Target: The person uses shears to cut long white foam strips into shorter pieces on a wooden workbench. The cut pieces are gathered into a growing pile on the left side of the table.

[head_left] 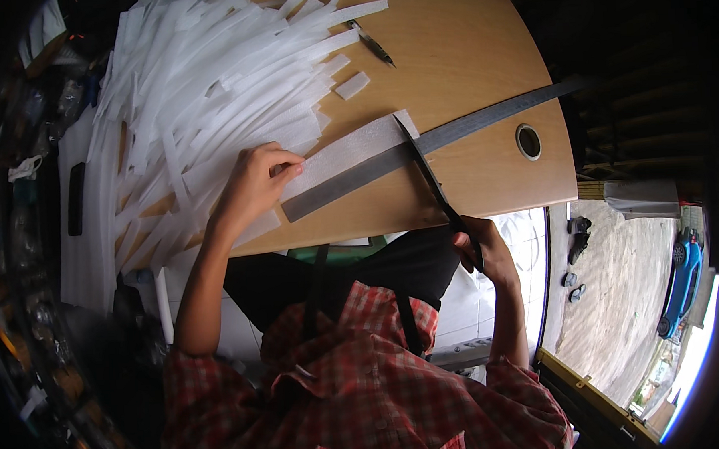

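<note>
My left hand [255, 179] presses down on a white foam strip [348, 149] that lies along a long grey metal ruler [467, 123] on the wooden table [464, 51]. My right hand [483, 251] grips the handles of black scissors [425, 169] near the table's front edge. The scissor blades reach up over the ruler to the right end of the foam strip, touching it.
A large heap of cut white foam strips [209, 78] covers the table's left and far part. A small foam offcut [352, 85] and a dark pen-like tool [372, 43] lie beyond the ruler. A round cable hole [528, 141] sits at the table's right. A black flat object [76, 197] lies at far left.
</note>
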